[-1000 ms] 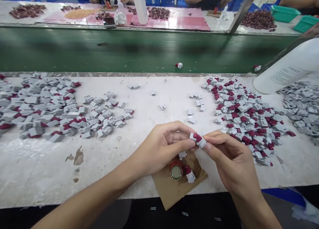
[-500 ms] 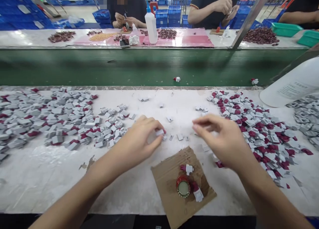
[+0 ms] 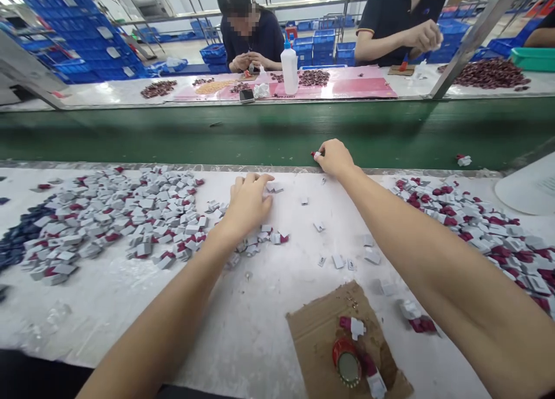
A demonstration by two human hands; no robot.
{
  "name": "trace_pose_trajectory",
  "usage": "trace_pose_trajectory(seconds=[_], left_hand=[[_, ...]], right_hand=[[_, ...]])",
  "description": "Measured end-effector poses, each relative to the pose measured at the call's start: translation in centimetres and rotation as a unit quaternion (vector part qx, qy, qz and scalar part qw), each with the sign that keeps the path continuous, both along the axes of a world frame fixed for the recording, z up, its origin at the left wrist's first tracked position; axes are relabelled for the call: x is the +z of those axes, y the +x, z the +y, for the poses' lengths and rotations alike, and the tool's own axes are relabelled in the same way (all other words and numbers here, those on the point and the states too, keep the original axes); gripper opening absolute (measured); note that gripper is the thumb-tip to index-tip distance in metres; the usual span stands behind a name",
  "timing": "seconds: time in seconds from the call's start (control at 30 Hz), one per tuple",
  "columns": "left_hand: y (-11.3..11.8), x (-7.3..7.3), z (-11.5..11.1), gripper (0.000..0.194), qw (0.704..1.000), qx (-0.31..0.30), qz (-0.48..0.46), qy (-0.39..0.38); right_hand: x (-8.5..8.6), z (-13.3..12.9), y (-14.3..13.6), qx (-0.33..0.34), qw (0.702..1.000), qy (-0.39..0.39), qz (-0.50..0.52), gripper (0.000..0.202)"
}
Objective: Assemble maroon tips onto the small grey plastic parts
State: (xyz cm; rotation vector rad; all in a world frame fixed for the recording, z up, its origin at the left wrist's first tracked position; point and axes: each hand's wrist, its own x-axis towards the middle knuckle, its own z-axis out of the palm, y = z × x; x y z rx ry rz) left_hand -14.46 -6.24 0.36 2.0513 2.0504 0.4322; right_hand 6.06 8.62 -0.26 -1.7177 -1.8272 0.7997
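Observation:
My right hand [image 3: 336, 156] reaches over the near edge of the green conveyor belt [image 3: 173, 136]. Its thumb and fingertips are closed on a small white and maroon plastic part [image 3: 317, 155]. Just above the white table, my left hand [image 3: 250, 201] is open, fingers a little apart, with loose grey pieces [image 3: 276, 188] by its fingertips. Below that hand lies a grey and maroon part [image 3: 280, 237] at the edge of a small cluster. On a cardboard piece [image 3: 316, 335] are a red bottle cap [image 3: 348, 369] and two white and maroon parts [image 3: 358, 328].
Large heaps of grey and maroon parts lie left [image 3: 143, 214] and right [image 3: 472, 214]. A big white bottle [image 3: 529, 185] stands at right. Across the belt, co-workers sit at a bench with a squeeze bottle [image 3: 289, 69]. A metal post [image 3: 470, 43] rises at right.
My right hand has moved forward from the table to the part on the belt and pinches it. My left hand has let go of a grey and maroon part and shifted forward. The view has tilted up.

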Motion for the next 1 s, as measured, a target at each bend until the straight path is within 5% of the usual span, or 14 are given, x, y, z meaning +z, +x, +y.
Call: trace_pose_trajectory(seconds=[0.2, 0.43, 0.6, 0.8, 1.0], left_hand=[[-1.1, -0.2, 2.0, 0.011, 0.999, -0.026, -0.037, -0.025], [0.7, 2.3, -3.3, 0.025, 0.983, -0.003, -0.173, -0.059], [4.3, 2.6, -7.0, 0.030, 0.928, -0.050, -0.344, -0.134], [7.7, 2.6, -9.5, 0.029, 0.848, -0.102, -0.451, -0.257], [7.8, 2.7, -10.8, 0.026, 0.842, -0.111, -0.443, -0.287]], right_hand=[[1.8, -5.8, 2.7, 0.048, 0.983, -0.039, 0.174, 0.023], [2.5, -19.3, 9.8, 0.054, 0.925, -0.159, 0.341, 0.029], [1.8, -25.2, 11.4, -0.014, 0.854, -0.197, 0.482, 0.029], [0.5, -29.2, 12.2, -0.049, 0.864, -0.145, 0.479, 0.018], [0.0, -33.0, 12.7, -0.037, 0.910, -0.093, 0.403, 0.005]])
